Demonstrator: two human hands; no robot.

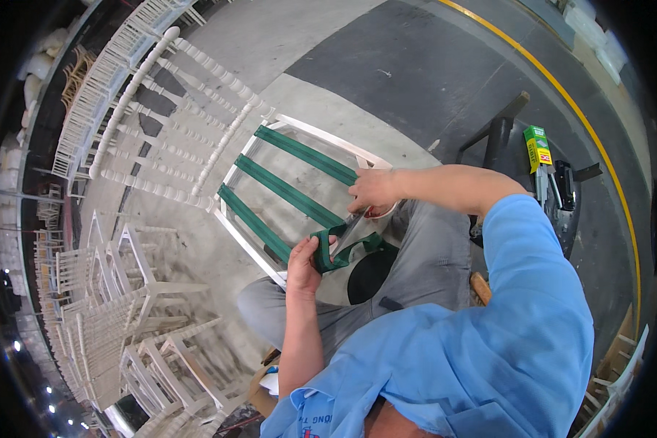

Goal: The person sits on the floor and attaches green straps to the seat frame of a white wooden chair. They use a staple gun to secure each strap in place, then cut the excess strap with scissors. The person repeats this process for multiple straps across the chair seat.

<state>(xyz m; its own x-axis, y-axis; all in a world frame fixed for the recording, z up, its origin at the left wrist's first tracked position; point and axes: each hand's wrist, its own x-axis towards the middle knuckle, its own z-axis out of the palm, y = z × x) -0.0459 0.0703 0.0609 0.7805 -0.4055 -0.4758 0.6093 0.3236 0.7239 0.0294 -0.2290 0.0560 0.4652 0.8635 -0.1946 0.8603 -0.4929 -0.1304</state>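
Observation:
A white chair with a back of turned spindles (223,142) lies tilted before me, its seat frame (244,244) near my knees. Three green webbing straps (288,188) run side by side across the seat frame. My left hand (304,264) is closed around a loose folded length of green webbing (328,248), whose tail hangs over my lap. My right hand (374,191) has its fingers curled at the near right side of the frame, by the strap ends. A thin greyish piece shows just below those fingers; what they grip is hidden.
On the right, a dark stool (562,197) carries a green and yellow box (536,146) and metal hand tools (546,186). More white chairs (117,306) crowd the left, with others stacked at the far left. A yellow line (562,80) curves along the floor.

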